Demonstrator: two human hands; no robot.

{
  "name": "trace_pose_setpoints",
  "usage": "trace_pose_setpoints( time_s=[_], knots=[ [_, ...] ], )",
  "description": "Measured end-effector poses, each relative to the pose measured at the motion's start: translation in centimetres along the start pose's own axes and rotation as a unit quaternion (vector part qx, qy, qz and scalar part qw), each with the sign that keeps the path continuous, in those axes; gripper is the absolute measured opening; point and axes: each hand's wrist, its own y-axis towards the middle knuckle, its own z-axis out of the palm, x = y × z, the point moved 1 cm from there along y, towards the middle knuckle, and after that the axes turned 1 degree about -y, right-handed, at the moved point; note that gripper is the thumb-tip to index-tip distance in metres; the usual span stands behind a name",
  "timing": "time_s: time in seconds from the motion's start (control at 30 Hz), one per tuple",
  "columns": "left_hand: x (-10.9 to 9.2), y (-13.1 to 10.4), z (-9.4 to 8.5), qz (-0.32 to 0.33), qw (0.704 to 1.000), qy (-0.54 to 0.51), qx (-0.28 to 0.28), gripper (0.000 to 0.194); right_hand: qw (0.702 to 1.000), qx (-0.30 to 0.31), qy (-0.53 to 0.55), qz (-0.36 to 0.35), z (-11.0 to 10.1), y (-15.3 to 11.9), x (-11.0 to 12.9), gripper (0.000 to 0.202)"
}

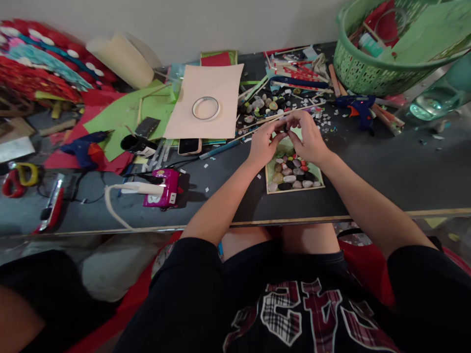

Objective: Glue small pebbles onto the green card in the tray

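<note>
Both hands meet over the far end of a small light-framed green panel [268, 183] near the table's front edge. Rows of pebbles [289, 179], white, black, brown and red, cover the panel's near part. My left hand [264, 143] pinches at a small dark stone [284, 128] between the two hands. My right hand [307, 137] is closed around the other side of that stone, fingers curled. The hands hide the panel's far edge. Beyond them lies a pile of loose pebbles [259, 104].
Behind stand a cream sheet with a tape ring [206, 108] and a green basket [368, 73]. Glue guns [358, 109] lie right and left. A purple power adapter [166, 187], scissors [20, 179], a cutter [53, 203], a black cup [138, 145] and a phone [190, 146] are left.
</note>
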Motion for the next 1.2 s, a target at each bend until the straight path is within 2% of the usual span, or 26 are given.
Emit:
trace_pose_setpoints(
  time_s=[0.23, 0.43, 0.63, 0.87, 1.2],
  knots=[
    [0.12, 0.02, 0.09, -0.002, 1.0, -0.01, 0.008, 0.051, 1.0, 0.014, 0.011, -0.009, 0.21, -0.07, -0.03, 0.031],
    [-0.12, 0.02, -0.09, -0.004, 1.0, -0.017, -0.008, 0.052, 1.0, -0.016, 0.016, -0.006, 0.17, -0.08, 0.13, 0.033],
    [-0.2, 0.06, -0.07, 0.0, 1.0, -0.007, -0.013, 0.052, 1.0, -0.001, 0.018, 0.004, 0.1, -0.1, 0.26, 0.034],
    [-0.26, 0.05, -0.13, 0.003, 1.0, 0.008, -0.004, 0.053, 0.998, -0.005, 0.066, 0.006, 0.38, -0.18, -0.3, 0.039],
    [-0.07, 0.01, -0.09, -0.006, 1.0, 0.004, -0.007, 0.05, 0.998, -0.013, 0.067, 0.007, 0.89, 0.03, -0.51, 0.047]
  ],
)
